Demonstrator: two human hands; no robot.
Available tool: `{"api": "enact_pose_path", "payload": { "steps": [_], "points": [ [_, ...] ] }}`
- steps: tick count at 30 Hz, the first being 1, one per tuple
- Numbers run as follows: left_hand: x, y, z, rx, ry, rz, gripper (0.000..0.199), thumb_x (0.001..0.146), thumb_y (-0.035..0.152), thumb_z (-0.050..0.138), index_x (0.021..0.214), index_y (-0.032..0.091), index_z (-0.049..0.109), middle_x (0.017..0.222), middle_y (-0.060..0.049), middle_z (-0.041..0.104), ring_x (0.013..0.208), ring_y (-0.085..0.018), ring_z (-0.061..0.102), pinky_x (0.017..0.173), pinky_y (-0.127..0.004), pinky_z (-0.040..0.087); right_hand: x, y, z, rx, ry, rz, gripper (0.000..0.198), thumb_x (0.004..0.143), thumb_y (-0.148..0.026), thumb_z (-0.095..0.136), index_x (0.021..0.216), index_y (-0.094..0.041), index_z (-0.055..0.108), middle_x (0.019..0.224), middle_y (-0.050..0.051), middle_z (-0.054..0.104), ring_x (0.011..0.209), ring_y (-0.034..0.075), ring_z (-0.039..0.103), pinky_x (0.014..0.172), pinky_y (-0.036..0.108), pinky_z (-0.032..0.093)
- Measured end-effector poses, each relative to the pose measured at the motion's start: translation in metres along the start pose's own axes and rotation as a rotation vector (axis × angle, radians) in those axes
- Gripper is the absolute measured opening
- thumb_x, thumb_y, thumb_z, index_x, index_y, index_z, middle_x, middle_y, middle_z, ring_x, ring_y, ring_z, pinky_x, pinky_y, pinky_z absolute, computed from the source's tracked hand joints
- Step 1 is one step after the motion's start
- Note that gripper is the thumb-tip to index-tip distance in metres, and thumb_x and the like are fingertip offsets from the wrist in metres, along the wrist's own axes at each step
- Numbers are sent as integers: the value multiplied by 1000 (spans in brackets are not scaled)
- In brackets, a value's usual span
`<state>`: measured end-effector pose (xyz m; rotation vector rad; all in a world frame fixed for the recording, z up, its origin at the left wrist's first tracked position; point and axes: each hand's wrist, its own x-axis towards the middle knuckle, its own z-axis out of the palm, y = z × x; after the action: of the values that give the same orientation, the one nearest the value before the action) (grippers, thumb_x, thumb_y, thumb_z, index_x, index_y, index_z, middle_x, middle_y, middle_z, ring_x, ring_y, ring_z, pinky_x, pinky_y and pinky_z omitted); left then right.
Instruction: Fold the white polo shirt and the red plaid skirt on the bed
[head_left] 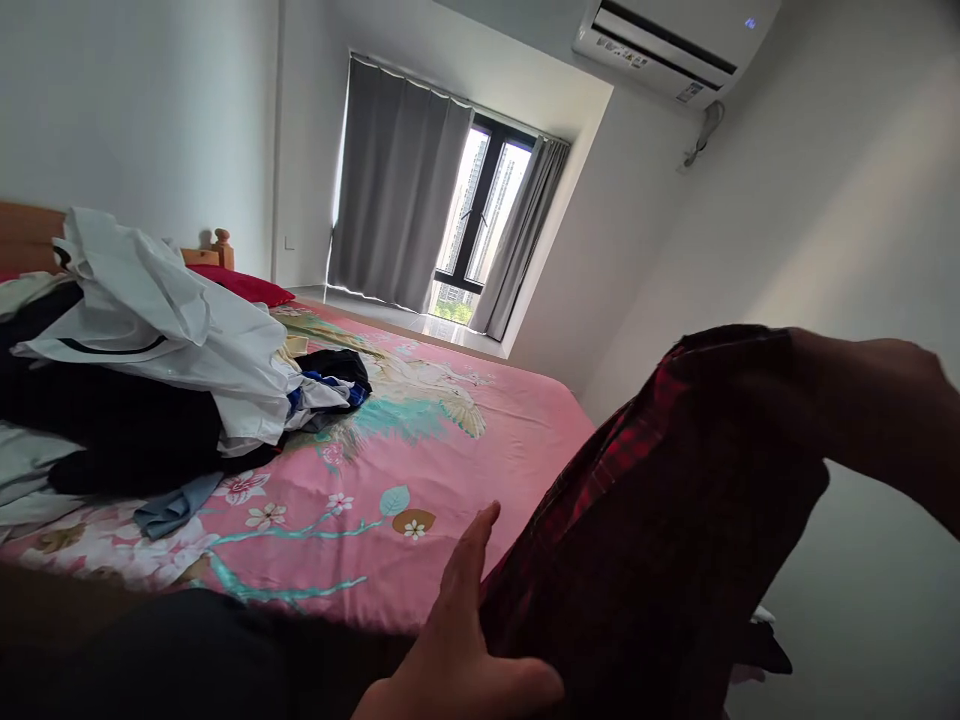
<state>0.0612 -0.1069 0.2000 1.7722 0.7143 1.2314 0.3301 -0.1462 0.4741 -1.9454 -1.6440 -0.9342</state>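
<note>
A dark red plaid garment (637, 530) hangs in front of me on the right, its near side in deep shadow. My right hand (847, 385) holds it up by its top edge, with the fingertips hidden by the cloth. Low in the middle, my left hand (469, 630) is open beside the garment's left edge, fingers pointing up and thumb stretched across the dark cloth. Whether that thumb presses on the fabric I cannot tell.
A bed with a pink floral sheet (510, 440) fills the middle. Heaped on its left are a white garment (165, 300), black clothes (135, 430) and a grey-blue cloth (176, 508). A red pillow (244, 285) lies behind. Grey curtains (397, 190) flank the window; an air conditioner (667, 50) hangs above.
</note>
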Motion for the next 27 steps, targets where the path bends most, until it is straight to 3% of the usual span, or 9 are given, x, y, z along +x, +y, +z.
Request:
{"api": "enact_pose_path", "payload": {
  "steps": [3,5,8,11,15,18,21,23,27],
  "points": [
    [7,6,6,65,-83,40,124,43,36,85,148,27,19,146,-14,34,130,-36,37,95,-49,46,-1,-14,5,-102,-76,-232,76,69,-74,34,112,-19,63,71,-2,67,50,3,47,60,28,30],
    [16,0,10,19,-135,59,124,46,34,84,149,24,16,147,-14,32,131,-35,36,100,-48,42,1,-23,11,-127,-73,-264,83,70,-77,25,111,-15,63,71,-1,67,53,2,48,62,28,29],
    [42,-14,7,-132,-268,1,80,63,26,71,137,21,42,129,-8,55,115,-27,53,93,-37,47,10,-27,24,-102,-29,-286,92,69,-78,13,111,-12,62,74,-1,67,59,1,50,64,27,30],
    [89,-29,-11,-81,-356,-179,24,67,22,61,88,12,68,82,-2,68,78,-21,62,67,-27,50,30,-20,49,-28,118,-287,79,80,-73,24,110,-10,60,71,-2,64,57,2,49,64,24,32],
    [171,-25,-56,68,-214,-161,24,65,20,55,83,12,69,72,1,66,69,-17,59,61,-23,45,58,-3,101,69,268,-199,53,92,-52,40,114,-7,55,82,4,66,68,7,54,69,25,35],
    [216,-3,-94,401,-46,-8,27,67,21,51,85,14,70,72,1,65,72,-18,59,62,-23,44,62,13,143,118,347,-105,50,95,-44,38,117,-1,51,92,11,66,82,13,58,74,28,37],
    [225,2,-116,827,73,182,27,68,18,50,86,16,70,76,-1,66,81,-21,60,77,-29,45,37,27,190,188,390,-129,42,96,-38,38,112,-3,54,97,14,65,90,14,60,79,27,41],
    [208,-15,-122,1016,4,241,31,70,15,50,94,18,70,87,-4,68,91,-23,60,89,-35,41,0,33,226,303,348,-264,32,94,-31,42,110,-8,58,104,14,63,98,14,59,85,25,43],
    [142,-77,-133,1161,-562,79,48,66,12,57,112,26,64,118,-6,63,109,-26,55,101,-45,32,-121,37,302,538,17,-513,26,90,-19,45,112,-21,60,111,8,60,106,14,56,93,30,46]
  ]
}}
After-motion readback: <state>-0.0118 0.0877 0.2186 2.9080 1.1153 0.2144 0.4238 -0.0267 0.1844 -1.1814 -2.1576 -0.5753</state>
